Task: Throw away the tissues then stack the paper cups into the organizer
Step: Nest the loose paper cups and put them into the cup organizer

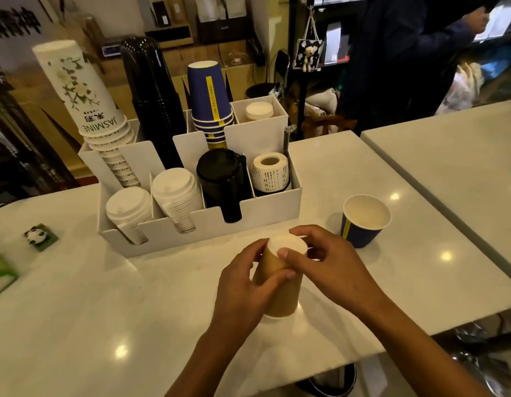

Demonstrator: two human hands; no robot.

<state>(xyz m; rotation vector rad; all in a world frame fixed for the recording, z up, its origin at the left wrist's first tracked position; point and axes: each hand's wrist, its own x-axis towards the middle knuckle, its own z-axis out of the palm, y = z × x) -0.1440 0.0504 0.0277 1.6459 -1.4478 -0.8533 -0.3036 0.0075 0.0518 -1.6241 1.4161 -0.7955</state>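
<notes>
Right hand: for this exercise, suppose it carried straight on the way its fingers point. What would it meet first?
The right hand points left, so it would probably meet the left hand gripping the same upturned kraft cup.

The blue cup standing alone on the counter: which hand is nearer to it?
Right. The right hand holds the upside-down tan cup just left of the blue cup; the left hand grips the tan cup's far side.

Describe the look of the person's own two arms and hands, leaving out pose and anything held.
Both forearms are bare up to the bottom edge of the picture; no sleeve, cuff or glove shows. The left hand and the right hand show no ring, and neither wrist shows a watch, band or bracelet. The fingernails that show are short and unpainted. No markings, tape or cables appear on either arm.
</notes>
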